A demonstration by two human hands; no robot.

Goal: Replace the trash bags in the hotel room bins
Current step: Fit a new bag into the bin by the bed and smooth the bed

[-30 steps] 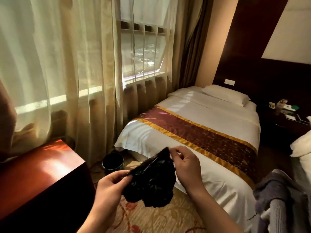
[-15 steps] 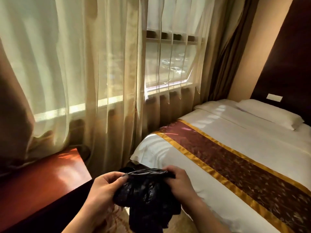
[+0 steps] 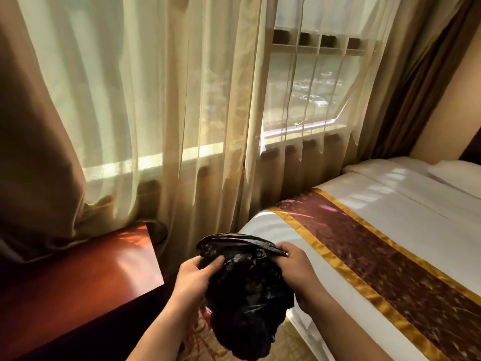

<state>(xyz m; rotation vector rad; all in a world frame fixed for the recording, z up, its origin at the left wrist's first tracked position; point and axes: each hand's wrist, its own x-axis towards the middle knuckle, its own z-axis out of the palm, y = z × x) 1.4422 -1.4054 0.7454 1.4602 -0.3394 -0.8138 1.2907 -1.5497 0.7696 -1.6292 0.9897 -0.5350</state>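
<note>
A crumpled black trash bag [image 3: 247,287] hangs in front of me between both hands, low in the middle of the view. My left hand [image 3: 194,278] grips its upper left edge with thumb and fingers curled into the plastic. My right hand [image 3: 299,272] pinches the upper right edge, pulling the top of the bag into a taut fold. The bag's lower part droops loose over the carpet. The bin is hidden behind the bag and hands.
A glossy red-brown table [image 3: 86,277] juts in at lower left. A white bed [image 3: 390,204] with a maroon and gold runner [image 3: 385,256] fills the right. Sheer curtains [image 3: 182,100] and a window [image 3: 312,84] lie ahead. Patterned carpet [image 3: 197,345] shows between table and bed.
My view has swung left toward the window and closer to the bed's corner. The black bin seen a second ago is now covered. My hands have spread the bag's top edge wider.
</note>
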